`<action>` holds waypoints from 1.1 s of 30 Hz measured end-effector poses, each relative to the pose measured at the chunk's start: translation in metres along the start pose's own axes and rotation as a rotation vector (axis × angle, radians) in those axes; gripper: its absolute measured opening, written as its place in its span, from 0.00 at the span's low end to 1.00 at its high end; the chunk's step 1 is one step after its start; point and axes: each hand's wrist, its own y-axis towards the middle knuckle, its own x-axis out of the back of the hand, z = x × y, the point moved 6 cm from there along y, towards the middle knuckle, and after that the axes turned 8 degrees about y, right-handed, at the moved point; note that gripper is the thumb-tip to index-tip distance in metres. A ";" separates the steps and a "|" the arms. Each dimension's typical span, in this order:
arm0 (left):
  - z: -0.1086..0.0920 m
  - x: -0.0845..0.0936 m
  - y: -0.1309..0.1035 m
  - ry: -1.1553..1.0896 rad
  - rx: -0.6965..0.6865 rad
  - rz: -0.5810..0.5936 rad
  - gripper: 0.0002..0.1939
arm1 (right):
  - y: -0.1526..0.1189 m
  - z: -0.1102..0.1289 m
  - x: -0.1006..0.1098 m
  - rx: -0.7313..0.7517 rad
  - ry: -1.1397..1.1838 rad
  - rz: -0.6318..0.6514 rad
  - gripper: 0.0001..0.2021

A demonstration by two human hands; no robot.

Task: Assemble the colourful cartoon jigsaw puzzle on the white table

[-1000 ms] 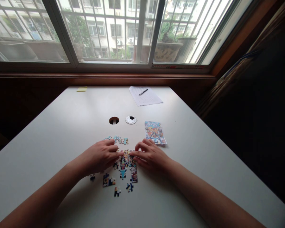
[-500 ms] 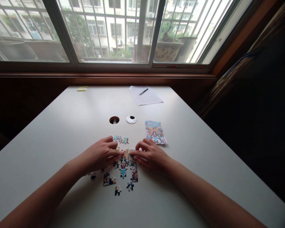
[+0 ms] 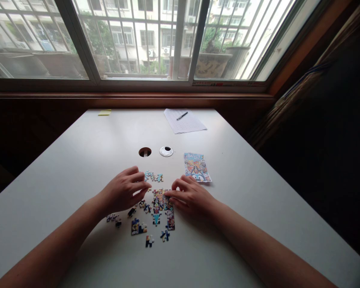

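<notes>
A partly joined jigsaw puzzle point(image 3: 160, 204) lies on the white table, its colourful pieces linked in an irregular block. My right hand point(image 3: 192, 195) rests at its right edge, index finger stretched onto the upper pieces and the others bent. To the upper left of the block hovers my left hand point(image 3: 127, 191), thumb and fingers apart, with nothing visible between them. Below it lie loose puzzle pieces point(image 3: 144, 205). A joined pair of pieces point(image 3: 138, 227) sits lower left, with single pieces point(image 3: 149, 241) nearer me. Light-blue pieces point(image 3: 153, 176) lie beyond the block.
A printed picture sheet point(image 3: 197, 166) lies to the right, past my right hand. Farther back are a round hole point(image 3: 145, 152), its cover point(image 3: 166, 151), paper point(image 3: 183, 124) with a pen point(image 3: 182, 116), and yellow sticky notes point(image 3: 105, 113). A barred window is beyond the table.
My left hand has lifted off the puzzle's upper left and drawn back to the left, uncovering pieces there. My right hand has stayed at the block's right edge.
</notes>
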 end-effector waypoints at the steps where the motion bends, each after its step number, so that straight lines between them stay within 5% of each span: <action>1: 0.001 0.001 0.000 0.004 0.008 -0.007 0.09 | 0.000 0.000 0.000 -0.001 -0.002 0.003 0.13; 11: -0.004 -0.009 0.001 0.052 0.013 0.065 0.10 | 0.000 -0.001 0.000 0.000 0.007 0.003 0.13; 33: -0.010 -0.021 0.007 -0.124 0.418 0.160 0.06 | 0.000 0.001 0.000 0.013 -0.018 -0.012 0.13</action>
